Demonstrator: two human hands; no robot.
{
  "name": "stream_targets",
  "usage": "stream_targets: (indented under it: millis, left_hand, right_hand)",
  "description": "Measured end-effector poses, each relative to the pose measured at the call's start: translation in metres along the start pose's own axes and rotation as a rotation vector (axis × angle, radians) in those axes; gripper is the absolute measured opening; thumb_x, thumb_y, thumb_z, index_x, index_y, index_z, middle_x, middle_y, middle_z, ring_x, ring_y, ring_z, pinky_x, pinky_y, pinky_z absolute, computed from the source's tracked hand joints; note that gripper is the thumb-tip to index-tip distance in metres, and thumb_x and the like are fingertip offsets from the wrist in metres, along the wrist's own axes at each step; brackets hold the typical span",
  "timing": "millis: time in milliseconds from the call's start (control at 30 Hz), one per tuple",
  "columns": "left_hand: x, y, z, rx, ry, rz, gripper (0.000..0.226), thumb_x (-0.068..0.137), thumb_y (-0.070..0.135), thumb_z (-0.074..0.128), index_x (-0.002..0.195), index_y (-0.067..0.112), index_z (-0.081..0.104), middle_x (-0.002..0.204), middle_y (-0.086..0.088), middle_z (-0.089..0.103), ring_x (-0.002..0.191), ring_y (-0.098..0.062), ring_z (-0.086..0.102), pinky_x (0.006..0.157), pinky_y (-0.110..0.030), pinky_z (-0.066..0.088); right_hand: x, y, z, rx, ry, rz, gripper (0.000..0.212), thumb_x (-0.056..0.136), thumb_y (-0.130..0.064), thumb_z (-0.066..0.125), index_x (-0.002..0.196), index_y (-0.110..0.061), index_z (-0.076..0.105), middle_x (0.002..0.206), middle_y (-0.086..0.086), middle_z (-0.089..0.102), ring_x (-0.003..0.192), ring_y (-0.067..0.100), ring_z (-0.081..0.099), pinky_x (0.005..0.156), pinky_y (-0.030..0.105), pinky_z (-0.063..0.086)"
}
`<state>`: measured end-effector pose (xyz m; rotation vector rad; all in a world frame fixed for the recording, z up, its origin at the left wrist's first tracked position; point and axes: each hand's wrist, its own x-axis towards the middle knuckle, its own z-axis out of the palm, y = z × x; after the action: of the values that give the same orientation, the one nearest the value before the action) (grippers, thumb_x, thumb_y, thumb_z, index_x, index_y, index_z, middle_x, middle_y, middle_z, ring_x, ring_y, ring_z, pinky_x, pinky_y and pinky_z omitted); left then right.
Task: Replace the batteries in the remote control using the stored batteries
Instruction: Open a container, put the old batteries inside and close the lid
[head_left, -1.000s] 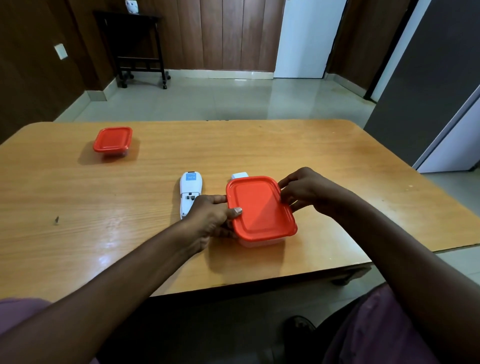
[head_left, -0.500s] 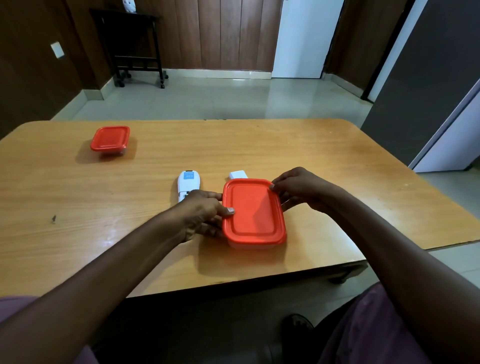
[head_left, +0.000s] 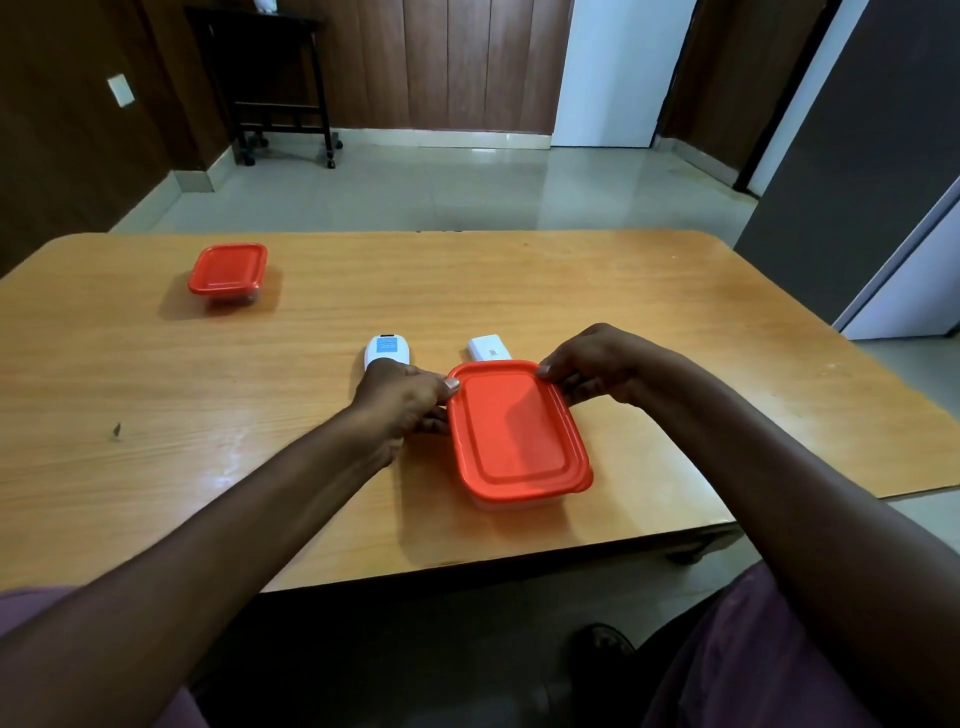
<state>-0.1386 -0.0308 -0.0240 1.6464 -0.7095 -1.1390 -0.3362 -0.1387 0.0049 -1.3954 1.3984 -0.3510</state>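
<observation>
a wooden table (head_left: 623, 312) carries a large red-lidded container (head_left: 517, 434) near the front edge, a white remote (head_left: 387, 351), a white cover piece (head_left: 488, 348) and a small red-lidded container (head_left: 227, 270) far left.

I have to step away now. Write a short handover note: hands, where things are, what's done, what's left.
Left hand grips the far left corner of the big box; right hand grips its far right corner. The red lid is on.
Remote lies on the table behind the left hand, partly hidden. A small white piece lies just beyond the box. Small box sits far left, lidded.
Done: cannot tell whether the remote is open.
Left: open the box, swap the batteries, close up.
</observation>
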Motion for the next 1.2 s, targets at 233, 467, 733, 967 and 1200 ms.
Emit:
stream_targets:
  millis: [233, 467, 733, 967, 1200]
  left_hand:
    - [-0.001, -0.002, 0.0, 0.004, 0.041, 0.028, 0.019, 0.085, 0.003, 0.073, 0.1, -0.008, 0.069, 0.078, -0.019, 0.07, 0.056, -0.025, 0.069, 0.051, -0.03, 0.056]
    - [-0.019, 0.005, -0.006, -0.086, -0.056, -0.021, 0.039, 0.078, -0.003, 0.08, 0.111, -0.016, 0.064, 0.089, -0.02, 0.07, 0.057, -0.022, 0.072, 0.052, -0.027, 0.06]
    - [-0.028, 0.003, -0.003, -0.021, -0.061, -0.086, 0.028, 0.08, -0.009, 0.076, 0.104, -0.005, 0.061, 0.069, -0.016, 0.067, 0.042, -0.018, 0.067, 0.04, -0.028, 0.056]
    - [-0.027, -0.006, 0.0, -0.097, 0.015, -0.005, 0.03, 0.078, -0.004, 0.079, 0.104, -0.008, 0.065, 0.074, -0.016, 0.07, 0.048, -0.016, 0.07, 0.045, -0.025, 0.056]
    - [-0.042, -0.003, -0.002, -0.103, -0.174, -0.057, 0.053, 0.073, -0.007, 0.082, 0.12, 0.009, 0.063, 0.069, -0.008, 0.075, 0.057, -0.02, 0.072, 0.052, -0.029, 0.06]
  right_hand:
    - [-0.002, 0.003, -0.001, -0.014, 0.014, -0.041, 0.016, 0.088, -0.002, 0.073, 0.099, 0.009, 0.073, 0.079, 0.015, 0.071, 0.062, 0.02, 0.07, 0.051, 0.027, 0.06]
    - [-0.016, 0.003, -0.022, -0.099, -0.139, 0.002, 0.02, 0.084, 0.001, 0.075, 0.101, 0.011, 0.073, 0.086, 0.024, 0.077, 0.079, 0.035, 0.078, 0.069, 0.04, 0.066]
    - [-0.017, 0.007, -0.019, -0.163, -0.171, 0.027, 0.009, 0.091, 0.003, 0.069, 0.093, 0.011, 0.071, 0.066, 0.018, 0.074, 0.063, 0.028, 0.077, 0.057, 0.033, 0.064]
    - [-0.018, 0.014, -0.018, -0.135, -0.099, -0.054, 0.007, 0.091, -0.003, 0.072, 0.089, 0.004, 0.074, 0.069, 0.016, 0.074, 0.061, 0.026, 0.076, 0.056, 0.033, 0.064]
    - [-0.037, 0.017, -0.033, -0.213, -0.311, 0.006, 0.06, 0.087, 0.006, 0.072, 0.141, -0.009, 0.05, 0.098, 0.027, 0.076, 0.088, 0.044, 0.076, 0.072, 0.046, 0.065]
